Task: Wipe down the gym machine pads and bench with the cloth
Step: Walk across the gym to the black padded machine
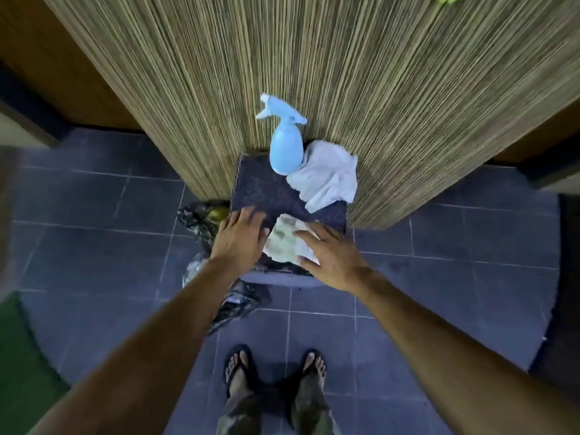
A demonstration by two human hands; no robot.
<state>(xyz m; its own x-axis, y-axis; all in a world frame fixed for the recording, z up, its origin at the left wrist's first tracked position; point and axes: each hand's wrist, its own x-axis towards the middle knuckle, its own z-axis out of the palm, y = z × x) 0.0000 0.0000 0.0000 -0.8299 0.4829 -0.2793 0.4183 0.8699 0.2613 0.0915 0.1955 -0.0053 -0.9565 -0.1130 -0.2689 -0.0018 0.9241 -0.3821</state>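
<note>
A small dark padded stool (266,189) stands against a striped reed wall. On its near edge lies a crumpled pale greenish cloth (284,240). My right hand (329,259) rests flat on the cloth's right side, fingers spread. My left hand (238,240) lies flat on the stool top just left of the cloth, its fingers touching the cloth's edge. A light blue spray bottle (285,146) stands at the stool's far side, and a white cloth (326,177) lies bunched beside it on the right.
Dark plastic bags (204,221) sit on the tiled floor left of the stool. The reed wall (345,73) rises right behind it. My feet in sandals (273,368) stand on dark floor tiles below. A green mat (18,356) lies at the lower left.
</note>
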